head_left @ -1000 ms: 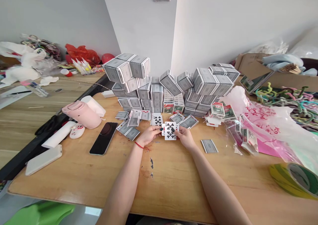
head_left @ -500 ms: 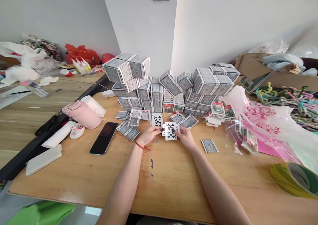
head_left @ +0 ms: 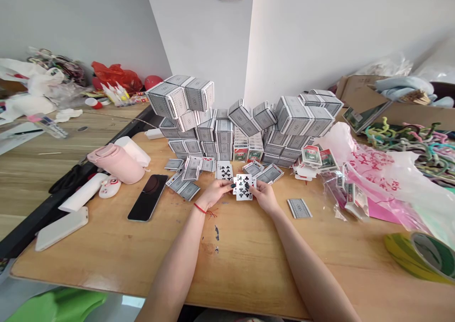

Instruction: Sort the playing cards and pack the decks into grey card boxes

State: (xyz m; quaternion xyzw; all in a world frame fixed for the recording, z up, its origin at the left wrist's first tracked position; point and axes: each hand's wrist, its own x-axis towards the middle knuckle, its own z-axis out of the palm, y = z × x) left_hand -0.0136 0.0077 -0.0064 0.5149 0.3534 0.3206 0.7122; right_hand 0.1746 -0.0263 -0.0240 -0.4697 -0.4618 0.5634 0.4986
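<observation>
Holding a clubs playing card point(head_left: 244, 187) together, the left hand point(head_left: 214, 193) and right hand point(head_left: 265, 197) work before stacked grey card boxes point(head_left: 199, 94), with loose cards point(head_left: 183, 189) left on the desk point(head_left: 231, 270).

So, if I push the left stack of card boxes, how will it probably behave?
The stack of card boxes will probably topple easily: its top boxes sit tilted and overhanging, not squared. The boxes look like light paperboard, so they would likely slide apart.

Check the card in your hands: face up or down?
Face up: the card shows black club pips, held by the left hand and right hand.
</observation>
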